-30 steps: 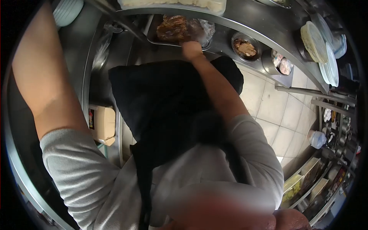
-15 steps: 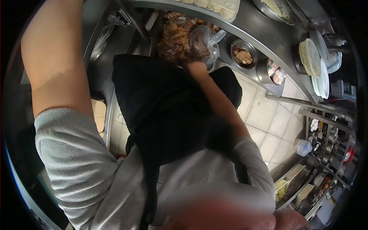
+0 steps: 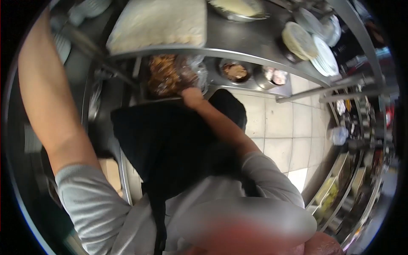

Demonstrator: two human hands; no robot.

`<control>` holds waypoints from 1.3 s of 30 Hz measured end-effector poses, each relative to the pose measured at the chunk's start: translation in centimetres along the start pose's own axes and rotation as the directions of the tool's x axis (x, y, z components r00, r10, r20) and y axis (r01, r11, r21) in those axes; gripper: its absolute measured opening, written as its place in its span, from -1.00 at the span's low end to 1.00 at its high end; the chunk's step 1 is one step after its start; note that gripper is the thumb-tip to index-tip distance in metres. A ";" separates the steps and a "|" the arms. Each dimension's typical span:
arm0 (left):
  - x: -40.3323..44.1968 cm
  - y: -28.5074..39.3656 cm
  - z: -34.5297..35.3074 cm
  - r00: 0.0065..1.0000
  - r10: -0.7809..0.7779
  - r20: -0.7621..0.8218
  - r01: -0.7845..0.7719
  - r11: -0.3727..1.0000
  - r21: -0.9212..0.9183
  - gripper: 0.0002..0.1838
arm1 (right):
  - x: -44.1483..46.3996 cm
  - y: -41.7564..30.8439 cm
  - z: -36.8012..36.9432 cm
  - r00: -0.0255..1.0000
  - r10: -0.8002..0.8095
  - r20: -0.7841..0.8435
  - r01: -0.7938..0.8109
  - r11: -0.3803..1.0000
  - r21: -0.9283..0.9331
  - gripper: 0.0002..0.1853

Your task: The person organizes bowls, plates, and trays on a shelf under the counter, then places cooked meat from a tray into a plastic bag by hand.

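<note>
My right hand [image 3: 193, 97] is at the near edge of a clear plastic bag [image 3: 196, 70] with something dark brown inside, and appears to grip it; the fingertips are hidden. Under and beside the bag lies a tray of browned, glossy food [image 3: 163, 76], possibly meat, under plastic film, on the lower shelf. My left forearm [image 3: 46, 89] stretches up along the left side, and its hand is outside the picture.
A large pale covered tray [image 3: 159, 25] sits on the upper steel shelf [image 3: 238, 38], with a pan [image 3: 242, 10] and stacked plates [image 3: 325, 55] further right. Beside the bag are a bowl of brown food [image 3: 235, 72] and a metal pot [image 3: 267, 78]. Shelving [image 3: 361, 170] lines the right.
The view has tilted, so more of the upper shelf and its pale tray shows. My right hand stays at the bag. My left arm has stretched further up and away.
</note>
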State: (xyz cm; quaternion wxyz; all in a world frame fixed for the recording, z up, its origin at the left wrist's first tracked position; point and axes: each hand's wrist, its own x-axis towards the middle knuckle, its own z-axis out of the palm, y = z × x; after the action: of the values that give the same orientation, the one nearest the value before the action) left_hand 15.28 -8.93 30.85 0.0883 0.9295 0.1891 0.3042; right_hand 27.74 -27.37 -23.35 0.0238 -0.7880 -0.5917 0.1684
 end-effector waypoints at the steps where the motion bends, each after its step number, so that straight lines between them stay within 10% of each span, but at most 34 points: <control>1: 0.5 0.1 0.2 1.000 0.000 0.015 0.000 1.000 -0.021 -0.40 | -0.3 -0.1 -1.0 0.999 0.023 -0.025 -0.023 1.000 0.019 -0.78; 11: 5.1 -4.2 0.1 0.983 -0.062 0.175 0.107 0.959 -0.261 -0.32 | -20.7 7.2 -25.0 0.944 0.095 -0.317 0.045 0.912 0.408 -0.55; 14: 4.4 -3.6 0.5 0.997 -0.075 0.005 0.072 0.942 -0.328 -0.41 | -30.0 6.9 -37.0 0.737 0.107 -0.667 0.212 0.901 0.378 -0.74; 19: 6.2 -4.8 -1.1 0.964 0.111 0.242 -0.124 0.992 0.038 -0.45 | -32.9 18.6 -59.4 0.284 0.192 -0.940 -0.291 0.951 0.107 -0.63; 21: 6.3 -6.3 -0.8 0.967 0.123 0.222 -0.118 0.992 -0.034 -0.37 | -30.5 26.1 -62.0 0.438 0.249 -0.864 -0.571 0.819 -0.053 -0.60; 24: 4.7 -4.7 -0.3 0.983 0.185 0.006 -0.185 0.983 -0.018 -0.33 | -28.5 32.9 -61.0 0.721 0.232 -0.653 -0.518 0.806 -0.286 -0.55; 26: 4.5 -3.8 -1.2 0.990 0.095 0.108 -0.092 0.995 -0.034 -0.32 | -28.0 27.0 -60.2 0.567 0.502 -0.653 -0.629 0.776 0.050 -0.56; 30: 4.4 -3.7 -0.7 0.972 -0.055 0.227 0.072 0.995 -0.066 -0.39 | -29.0 29.1 -60.3 0.718 0.367 -0.592 -0.488 0.871 -0.052 -0.57; 32: 4.0 -3.3 -0.7 0.974 -0.109 0.200 0.126 0.989 -0.074 -0.32 | -30.5 33.6 -61.0 0.828 0.084 -0.554 -0.388 0.800 -0.458 -0.57; 33: 3.9 -3.8 -0.2 0.973 -0.134 0.188 0.154 0.983 -0.098 -0.31 | -30.4 32.3 -61.0 0.821 0.162 -0.548 -0.360 0.891 -0.276 -0.56; 37: 3.4 -5.7 0.7 0.993 0.120 -0.007 -0.120 0.987 -0.102 -0.39 | -29.0 25.6 -59.8 0.686 0.399 -0.609 -0.508 0.861 -0.009 -0.51; 39: 4.6 -6.9 -1.3 0.928 0.222 0.299 -0.253 0.965 0.070 -0.19 | -28.9 24.6 -59.4 0.626 0.449 -0.637 -0.559 0.829 0.035 -0.50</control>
State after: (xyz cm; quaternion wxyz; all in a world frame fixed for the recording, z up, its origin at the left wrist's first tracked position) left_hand 15.87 -0.69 32.39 0.0272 0.9833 0.0763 0.1630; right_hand 60.94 -52.31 33.66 0.1032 -0.9309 -0.3164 -0.1506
